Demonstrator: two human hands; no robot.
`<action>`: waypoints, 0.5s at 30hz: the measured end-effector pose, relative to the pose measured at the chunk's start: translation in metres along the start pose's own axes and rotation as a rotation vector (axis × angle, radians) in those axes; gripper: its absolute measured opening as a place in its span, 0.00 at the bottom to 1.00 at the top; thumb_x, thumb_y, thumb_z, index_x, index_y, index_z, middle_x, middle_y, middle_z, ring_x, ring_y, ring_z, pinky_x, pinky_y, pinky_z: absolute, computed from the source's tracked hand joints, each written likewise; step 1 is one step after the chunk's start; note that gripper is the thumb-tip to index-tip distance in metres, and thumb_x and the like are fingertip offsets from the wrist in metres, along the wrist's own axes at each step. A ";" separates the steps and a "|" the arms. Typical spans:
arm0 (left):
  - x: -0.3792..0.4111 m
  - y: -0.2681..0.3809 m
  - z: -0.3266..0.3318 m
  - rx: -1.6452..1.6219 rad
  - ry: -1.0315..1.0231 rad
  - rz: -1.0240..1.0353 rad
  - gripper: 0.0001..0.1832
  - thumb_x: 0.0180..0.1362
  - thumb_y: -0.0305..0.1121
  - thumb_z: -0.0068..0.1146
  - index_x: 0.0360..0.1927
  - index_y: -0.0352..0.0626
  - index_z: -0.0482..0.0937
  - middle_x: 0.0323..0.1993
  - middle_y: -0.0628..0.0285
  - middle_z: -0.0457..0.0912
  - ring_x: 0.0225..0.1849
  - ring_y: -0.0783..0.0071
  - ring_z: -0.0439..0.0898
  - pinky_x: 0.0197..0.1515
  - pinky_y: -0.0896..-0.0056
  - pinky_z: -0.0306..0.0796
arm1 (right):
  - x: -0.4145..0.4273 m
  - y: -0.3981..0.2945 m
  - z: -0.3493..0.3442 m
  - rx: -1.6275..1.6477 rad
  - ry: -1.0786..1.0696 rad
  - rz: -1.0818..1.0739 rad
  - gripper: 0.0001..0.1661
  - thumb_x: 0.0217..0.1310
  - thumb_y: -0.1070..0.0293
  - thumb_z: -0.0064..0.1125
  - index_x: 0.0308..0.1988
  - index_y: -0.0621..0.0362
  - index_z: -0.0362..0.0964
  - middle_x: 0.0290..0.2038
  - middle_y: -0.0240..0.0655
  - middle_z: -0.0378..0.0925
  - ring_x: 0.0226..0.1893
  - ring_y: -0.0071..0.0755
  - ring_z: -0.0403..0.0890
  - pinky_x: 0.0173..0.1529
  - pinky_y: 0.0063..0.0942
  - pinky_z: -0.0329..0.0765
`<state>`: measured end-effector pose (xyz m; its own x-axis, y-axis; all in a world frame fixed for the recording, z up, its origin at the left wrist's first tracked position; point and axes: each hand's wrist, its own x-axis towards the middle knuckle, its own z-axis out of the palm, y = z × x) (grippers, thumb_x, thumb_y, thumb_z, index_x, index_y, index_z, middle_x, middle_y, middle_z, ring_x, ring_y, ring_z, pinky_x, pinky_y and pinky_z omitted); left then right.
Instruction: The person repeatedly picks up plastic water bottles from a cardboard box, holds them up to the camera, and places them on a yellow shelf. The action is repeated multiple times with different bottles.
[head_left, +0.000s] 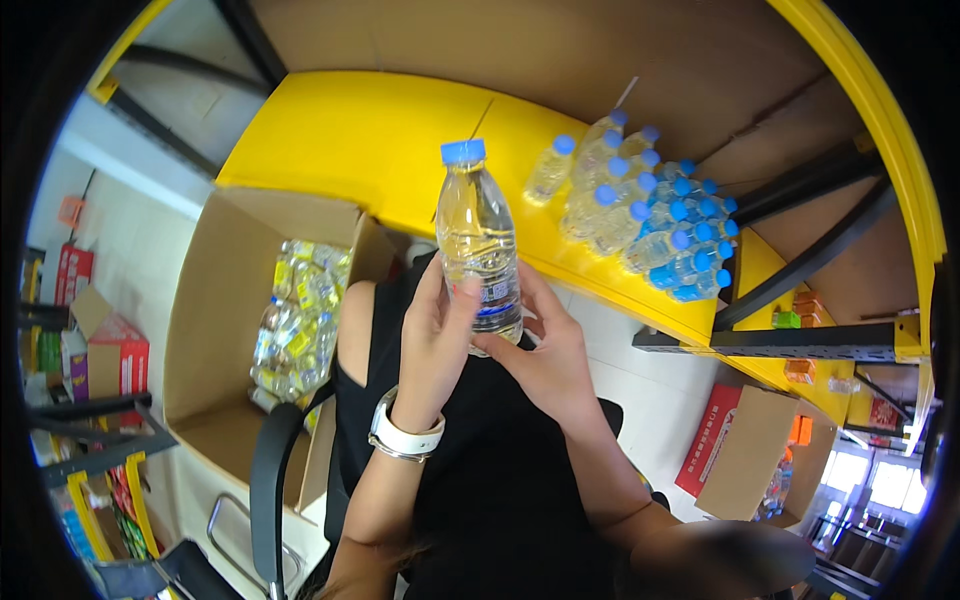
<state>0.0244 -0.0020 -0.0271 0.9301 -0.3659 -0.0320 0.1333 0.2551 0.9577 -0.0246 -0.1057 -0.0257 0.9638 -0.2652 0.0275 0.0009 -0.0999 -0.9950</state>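
Upright before me is a clear plastic water bottle (480, 217) with a light blue cap and clear liquid inside. My left hand (439, 322) grips its left side, the thumb across the front. From the right, my right hand (547, 337) holds the bottle low down, its thumb near the base. Printed writing and a code show on the bottle's lower half. Behind it lies the yellow shelf (337, 127). Several similar bottles (611, 195) with pale blue caps stand on that shelf to the right, beside several bottles with brighter blue caps (690, 247).
A big open cardboard box (217, 315) at my left contains several bottles with yellow labels (300, 315). A black chair armrest (274, 472) stands beside it. Another carton (750, 442) with orange items sits on the floor at right. Black metal braces (802, 262) cross the shelf's right end.
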 end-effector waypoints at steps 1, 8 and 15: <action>0.008 -0.011 0.002 0.031 -0.052 0.019 0.25 0.51 0.32 0.50 0.51 0.34 0.58 0.42 0.58 0.71 0.44 0.76 0.69 0.47 0.77 0.61 | 0.002 0.006 -0.004 -0.045 0.049 0.001 0.40 0.36 0.75 0.61 0.52 0.64 0.53 0.43 0.42 0.68 0.43 0.33 0.71 0.44 0.25 0.68; 0.061 -0.066 0.012 0.568 -0.249 0.024 0.35 0.38 0.33 0.60 0.52 0.40 0.59 0.40 0.55 0.72 0.37 0.68 0.74 0.41 0.76 0.66 | 0.028 0.082 -0.030 -0.227 0.282 -0.035 0.40 0.39 0.78 0.58 0.55 0.61 0.50 0.50 0.42 0.63 0.51 0.38 0.65 0.48 0.28 0.67; 0.111 -0.137 0.010 0.193 -0.307 -0.122 0.33 0.40 0.22 0.55 0.52 0.39 0.55 0.42 0.56 0.71 0.43 0.69 0.72 0.45 0.73 0.65 | 0.065 0.138 -0.035 -0.530 0.307 0.016 0.46 0.34 0.77 0.58 0.56 0.60 0.45 0.48 0.46 0.61 0.51 0.50 0.59 0.53 0.32 0.59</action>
<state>0.1059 -0.0864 -0.1589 0.7618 -0.6416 -0.0898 0.1425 0.0307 0.9893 0.0284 -0.1706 -0.1579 0.8417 -0.5269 0.1178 -0.2218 -0.5364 -0.8143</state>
